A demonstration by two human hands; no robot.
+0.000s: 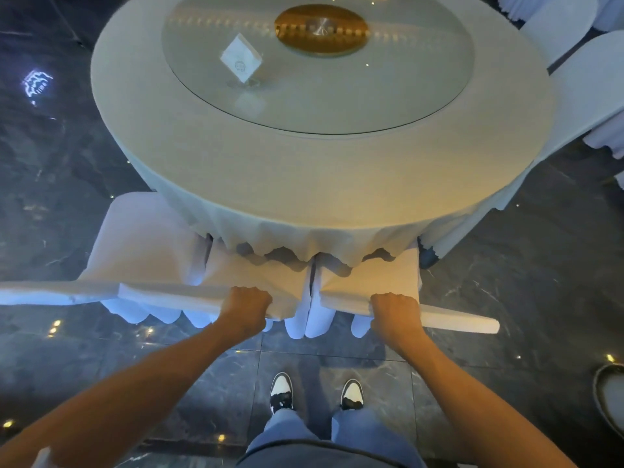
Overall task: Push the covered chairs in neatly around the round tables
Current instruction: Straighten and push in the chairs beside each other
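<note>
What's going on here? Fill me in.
A person stands at a round table, pushing covered chairs in. The left hand grips the top of the middle chair; the right hand grips the top of the right chair. Both seats sit partly under the tablecloth's hem. A third chair stands to the left, angled.

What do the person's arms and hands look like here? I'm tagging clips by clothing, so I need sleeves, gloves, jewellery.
Both forearms are bare up to the frame edge, with no sleeve in view. The left hand and the right hand wear no gloves, and no rings, watch or wristband show. Lower down, blue jeans and black-and-white sneakers are visible.
</note>
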